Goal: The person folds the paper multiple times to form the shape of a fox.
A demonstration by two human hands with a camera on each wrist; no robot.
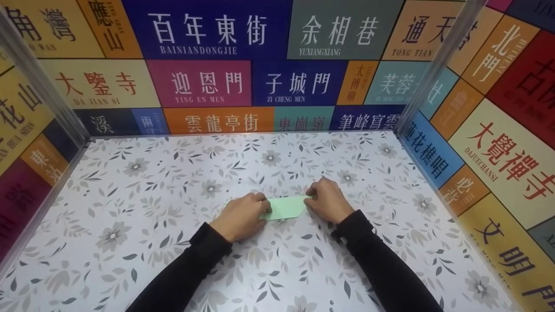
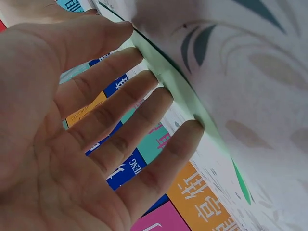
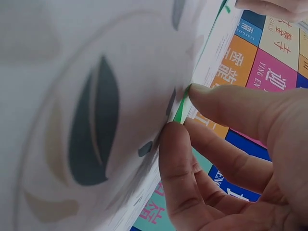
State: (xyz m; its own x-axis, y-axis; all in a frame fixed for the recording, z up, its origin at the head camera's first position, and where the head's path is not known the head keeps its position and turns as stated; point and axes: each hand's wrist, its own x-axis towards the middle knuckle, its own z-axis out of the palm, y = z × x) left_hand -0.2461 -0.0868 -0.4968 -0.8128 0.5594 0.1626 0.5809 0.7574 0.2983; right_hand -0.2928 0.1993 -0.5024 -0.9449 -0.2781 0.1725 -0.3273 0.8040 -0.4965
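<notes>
A light green piece of folded paper (image 1: 284, 207) lies flat on the patterned tabletop, its lower right corner slanted. My left hand (image 1: 243, 215) rests at its left end. In the left wrist view, the extended fingers of that hand (image 2: 115, 115) press their tips on the paper (image 2: 180, 95), with the thumb near its edge. At the right end is my right hand (image 1: 328, 201). Thumb and fingers of the right hand (image 3: 226, 144) pinch the paper's edge (image 3: 179, 114) in the right wrist view. Part of the left end is hidden under the left fingers.
The tabletop (image 1: 173, 173) has a white cover printed with grey flowers and leaves. Upright panels with coloured sign prints stand around it: a back panel (image 1: 199, 82), a right panel (image 1: 490, 143) and a left panel (image 1: 26, 143). Clear strips run along the panels' corners.
</notes>
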